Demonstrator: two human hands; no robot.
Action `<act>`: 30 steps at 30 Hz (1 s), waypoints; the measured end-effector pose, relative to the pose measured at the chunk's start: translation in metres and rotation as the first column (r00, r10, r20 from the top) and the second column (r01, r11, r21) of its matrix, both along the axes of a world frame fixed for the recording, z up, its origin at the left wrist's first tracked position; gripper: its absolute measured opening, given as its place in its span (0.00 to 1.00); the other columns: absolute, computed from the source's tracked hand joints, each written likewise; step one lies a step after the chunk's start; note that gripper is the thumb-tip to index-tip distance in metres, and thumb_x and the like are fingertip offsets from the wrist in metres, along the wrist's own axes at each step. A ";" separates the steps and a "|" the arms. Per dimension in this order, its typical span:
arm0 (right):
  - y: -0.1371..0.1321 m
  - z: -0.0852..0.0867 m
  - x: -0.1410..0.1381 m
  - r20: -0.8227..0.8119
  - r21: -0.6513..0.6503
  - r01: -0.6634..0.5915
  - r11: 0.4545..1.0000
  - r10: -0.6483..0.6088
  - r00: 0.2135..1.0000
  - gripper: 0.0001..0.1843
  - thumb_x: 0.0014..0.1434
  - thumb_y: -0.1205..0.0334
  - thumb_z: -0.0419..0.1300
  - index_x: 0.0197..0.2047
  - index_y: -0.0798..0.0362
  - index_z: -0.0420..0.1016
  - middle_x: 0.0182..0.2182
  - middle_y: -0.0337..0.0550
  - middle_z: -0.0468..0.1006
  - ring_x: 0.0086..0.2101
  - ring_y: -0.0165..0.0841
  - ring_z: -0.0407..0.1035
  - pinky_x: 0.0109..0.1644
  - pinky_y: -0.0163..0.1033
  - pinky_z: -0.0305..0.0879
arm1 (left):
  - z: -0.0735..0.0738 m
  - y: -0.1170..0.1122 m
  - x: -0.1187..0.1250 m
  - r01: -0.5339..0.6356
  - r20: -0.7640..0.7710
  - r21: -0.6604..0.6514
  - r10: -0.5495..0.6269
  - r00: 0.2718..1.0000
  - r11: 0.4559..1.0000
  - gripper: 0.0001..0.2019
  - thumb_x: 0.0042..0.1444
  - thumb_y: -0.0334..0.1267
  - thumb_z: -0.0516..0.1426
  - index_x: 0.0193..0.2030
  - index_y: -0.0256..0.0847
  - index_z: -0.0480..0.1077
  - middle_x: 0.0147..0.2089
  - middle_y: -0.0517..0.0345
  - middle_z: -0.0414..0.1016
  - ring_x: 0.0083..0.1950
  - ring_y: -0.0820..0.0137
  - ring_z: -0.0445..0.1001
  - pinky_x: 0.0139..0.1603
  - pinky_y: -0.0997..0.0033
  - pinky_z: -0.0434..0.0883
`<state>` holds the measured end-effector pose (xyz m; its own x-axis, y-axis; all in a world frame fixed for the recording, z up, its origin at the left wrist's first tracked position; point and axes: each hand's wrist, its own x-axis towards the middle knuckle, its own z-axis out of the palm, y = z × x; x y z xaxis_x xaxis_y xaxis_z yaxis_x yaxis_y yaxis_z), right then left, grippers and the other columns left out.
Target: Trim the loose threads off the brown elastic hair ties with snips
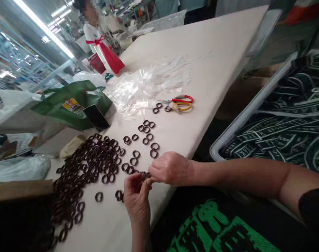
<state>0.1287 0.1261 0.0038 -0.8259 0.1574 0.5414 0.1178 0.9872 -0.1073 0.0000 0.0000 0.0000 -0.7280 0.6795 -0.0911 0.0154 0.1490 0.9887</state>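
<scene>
My left hand (138,197) and my right hand (172,169) meet over the near edge of the pale table (201,70). Their fingertips pinch a small dark brown ring (146,175), mostly covered by the fingers. Left of my hands lies a large heap of similar rings (88,164). Pairs and single rings are scattered between the heap and my right hand, and a few lie beside my left hand. Further up the table rest scissors (182,103) with one red and one yellow handle loop, some rings touching or close to them.
Clear plastic bags (149,84) spread across the table's middle. At left stand a green bag (70,108), a dark flat rectangular object (96,118) and a cardboard box (22,190). On the right, a white-rimmed crate (217,150) holds dark green lettered straps. Another person (92,35) is beyond the table.
</scene>
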 end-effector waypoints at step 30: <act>-0.004 0.002 -0.002 0.224 -0.422 0.159 0.892 -0.067 0.972 0.21 0.69 0.47 0.55 0.35 0.56 0.74 0.32 0.42 0.78 0.30 0.29 0.69 0.29 0.35 0.46 | -0.016 -0.016 -0.004 -0.055 -0.184 0.095 0.071 0.980 0.994 0.10 0.50 0.39 0.68 0.37 0.40 0.75 0.38 0.60 0.78 0.38 0.72 0.76 0.43 0.71 0.74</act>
<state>0.1271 0.1222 0.0054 -0.8707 0.4377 0.2242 0.2900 0.8252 -0.4847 -0.0045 -0.0158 -0.0164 -0.7680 0.6310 0.1098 0.1948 0.0669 0.9786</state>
